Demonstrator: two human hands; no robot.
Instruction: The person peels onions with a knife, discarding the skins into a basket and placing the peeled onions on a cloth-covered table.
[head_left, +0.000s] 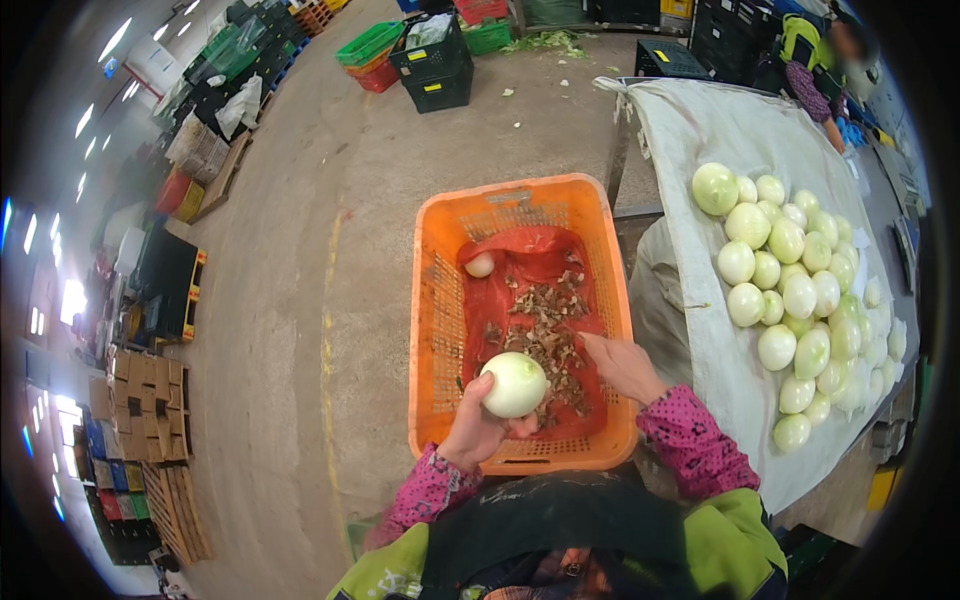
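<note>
A peeled white onion (514, 385) rests in my left hand (480, 424), thumb on its side, above the near part of an orange plastic crate (431, 300). My right hand (624, 367) is over the crate's right side, fingers pointing inward; something thin and dark shows at its fingertips, too small to name. Inside the crate, a red mesh sack (525, 244) lies under loose brown onion skins (551, 304), and another onion (480, 264) sits at the sack's far left. Many peeled onions (786, 240) are piled on the table to the right.
A white cloth sheet (675, 150) covers the table, whose metal leg stands beside the crate. Dark crates (433, 67) and green and red baskets (371, 45) stand on the floor ahead. At the upper right, a person (814, 82) is by the table. Pallets with cartons (146, 405) are left.
</note>
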